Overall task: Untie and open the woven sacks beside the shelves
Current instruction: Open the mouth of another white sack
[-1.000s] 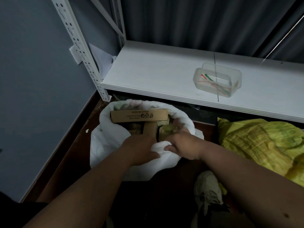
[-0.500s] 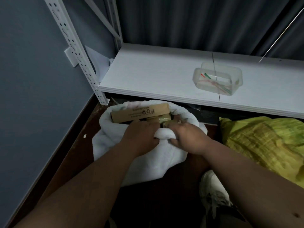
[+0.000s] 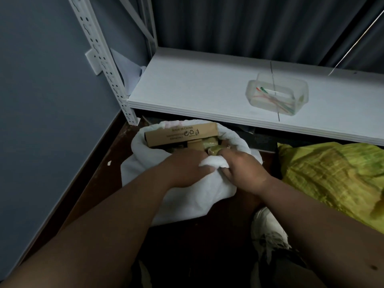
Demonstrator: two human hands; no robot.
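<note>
At the white sack [image 3: 187, 196] rim, both hands stay gripping; unchanged

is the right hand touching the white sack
Touching. The head view shows the right hand with fingers curled round the rolled rim of the white sack.

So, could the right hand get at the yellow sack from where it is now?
Probably yes. The right hand grips the white sack's rolled rim, and the yellow sack lies just to its right on the floor with nothing between them; it must let go first.
</note>
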